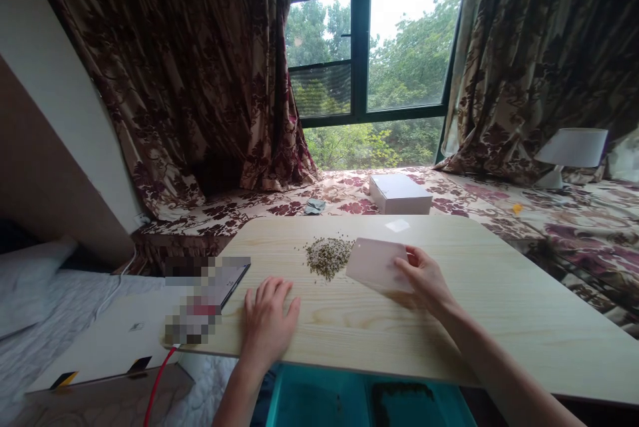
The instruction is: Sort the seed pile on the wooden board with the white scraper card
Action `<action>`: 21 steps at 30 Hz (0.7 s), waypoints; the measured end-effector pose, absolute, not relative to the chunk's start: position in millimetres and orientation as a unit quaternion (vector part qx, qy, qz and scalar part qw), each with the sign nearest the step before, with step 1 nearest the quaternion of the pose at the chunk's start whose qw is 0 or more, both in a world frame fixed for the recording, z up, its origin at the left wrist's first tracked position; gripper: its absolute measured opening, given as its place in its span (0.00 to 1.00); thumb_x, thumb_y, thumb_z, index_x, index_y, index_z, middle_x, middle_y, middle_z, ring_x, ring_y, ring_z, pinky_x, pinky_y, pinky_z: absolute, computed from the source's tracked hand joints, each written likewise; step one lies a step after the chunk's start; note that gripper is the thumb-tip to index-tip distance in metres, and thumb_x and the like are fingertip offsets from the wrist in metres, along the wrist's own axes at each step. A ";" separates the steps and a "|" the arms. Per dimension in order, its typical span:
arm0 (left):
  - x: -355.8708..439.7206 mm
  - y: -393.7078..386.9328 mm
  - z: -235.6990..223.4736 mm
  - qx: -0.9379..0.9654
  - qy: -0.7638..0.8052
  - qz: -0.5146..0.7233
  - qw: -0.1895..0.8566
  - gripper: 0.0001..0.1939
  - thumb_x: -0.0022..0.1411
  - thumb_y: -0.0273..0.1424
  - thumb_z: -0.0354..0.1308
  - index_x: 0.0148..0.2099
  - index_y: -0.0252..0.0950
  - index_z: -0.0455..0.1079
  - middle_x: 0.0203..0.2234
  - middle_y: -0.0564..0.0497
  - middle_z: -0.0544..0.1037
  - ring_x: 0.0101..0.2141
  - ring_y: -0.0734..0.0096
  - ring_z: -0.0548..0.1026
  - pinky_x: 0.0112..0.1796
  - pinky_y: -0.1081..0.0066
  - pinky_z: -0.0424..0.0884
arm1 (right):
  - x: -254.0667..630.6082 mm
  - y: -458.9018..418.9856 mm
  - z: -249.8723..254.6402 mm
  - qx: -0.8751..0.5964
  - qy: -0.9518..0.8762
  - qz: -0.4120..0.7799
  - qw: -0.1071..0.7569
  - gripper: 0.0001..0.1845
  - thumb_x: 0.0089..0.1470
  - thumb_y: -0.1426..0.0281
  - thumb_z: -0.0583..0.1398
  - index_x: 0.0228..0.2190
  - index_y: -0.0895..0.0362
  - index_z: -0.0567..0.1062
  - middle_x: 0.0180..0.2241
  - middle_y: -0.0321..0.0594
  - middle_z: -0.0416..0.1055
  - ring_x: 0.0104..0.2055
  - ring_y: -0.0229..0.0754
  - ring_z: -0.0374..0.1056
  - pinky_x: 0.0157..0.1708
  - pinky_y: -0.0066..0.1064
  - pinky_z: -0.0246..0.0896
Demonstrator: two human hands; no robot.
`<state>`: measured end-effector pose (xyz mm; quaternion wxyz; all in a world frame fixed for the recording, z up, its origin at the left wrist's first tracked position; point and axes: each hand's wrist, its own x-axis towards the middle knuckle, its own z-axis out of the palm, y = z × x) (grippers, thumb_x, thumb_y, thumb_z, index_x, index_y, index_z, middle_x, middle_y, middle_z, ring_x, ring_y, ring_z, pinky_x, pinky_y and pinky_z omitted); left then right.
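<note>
One pale card [375, 263] tilts in the right grip [423, 275] beside scattered grains [328, 258].

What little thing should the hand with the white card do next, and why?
I think the right hand could gently nudge the white card left into the edge of the pile of small grains. The card's left edge is right beside the pile, and some grains lie scattered around it on the table, so a small push might gather them.
</note>
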<state>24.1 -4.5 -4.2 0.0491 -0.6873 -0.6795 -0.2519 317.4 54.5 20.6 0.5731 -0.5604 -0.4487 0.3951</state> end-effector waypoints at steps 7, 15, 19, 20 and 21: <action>24.3 -4.6 -3.2 -0.688 -0.678 -0.252 0.048 0.14 0.60 0.34 0.50 0.46 0.42 0.71 0.49 0.46 0.73 0.53 0.60 0.65 0.56 0.51 0.52 | 324.3 36.5 36.8 -0.595 -0.472 0.356 0.544 0.16 0.40 0.66 0.62 0.34 0.55 0.69 0.28 0.40 0.76 0.29 0.44 0.73 0.23 0.31 0.68; 24.6 -4.7 -2.1 -0.688 -0.679 -0.251 0.042 0.14 0.60 0.34 0.50 0.47 0.42 0.70 0.49 0.47 0.73 0.53 0.60 0.65 0.56 0.51 0.51 | 311.4 32.4 39.1 -0.587 -0.473 0.379 0.537 0.15 0.39 0.67 0.62 0.32 0.55 0.70 0.27 0.40 0.77 0.25 0.43 0.72 0.21 0.31 0.65; 24.3 -5.0 -2.1 -0.690 -0.677 -0.251 0.039 0.14 0.60 0.34 0.49 0.47 0.42 0.70 0.49 0.46 0.73 0.54 0.60 0.64 0.56 0.51 0.50 | 305.8 26.7 39.5 -0.577 -0.487 0.398 0.520 0.13 0.39 0.67 0.62 0.32 0.55 0.71 0.26 0.40 0.76 0.27 0.44 0.72 0.22 0.31 0.65; 24.3 -5.1 -2.1 -0.691 -0.677 -0.251 0.040 0.14 0.60 0.34 0.49 0.47 0.42 0.70 0.49 0.46 0.73 0.54 0.60 0.64 0.56 0.50 0.50 | 304.3 24.4 40.0 -0.573 -0.492 0.406 0.515 0.13 0.39 0.67 0.63 0.32 0.55 0.71 0.25 0.40 0.76 0.27 0.44 0.72 0.23 0.31 0.65; 24.3 -5.2 -2.1 -0.691 -0.677 -0.250 0.039 0.14 0.60 0.34 0.49 0.47 0.42 0.70 0.49 0.47 0.73 0.54 0.60 0.64 0.56 0.50 0.50 | 302.6 21.8 40.5 -0.568 -0.496 0.415 0.509 0.13 0.40 0.66 0.63 0.32 0.55 0.71 0.25 0.40 0.76 0.27 0.44 0.72 0.23 0.31 0.65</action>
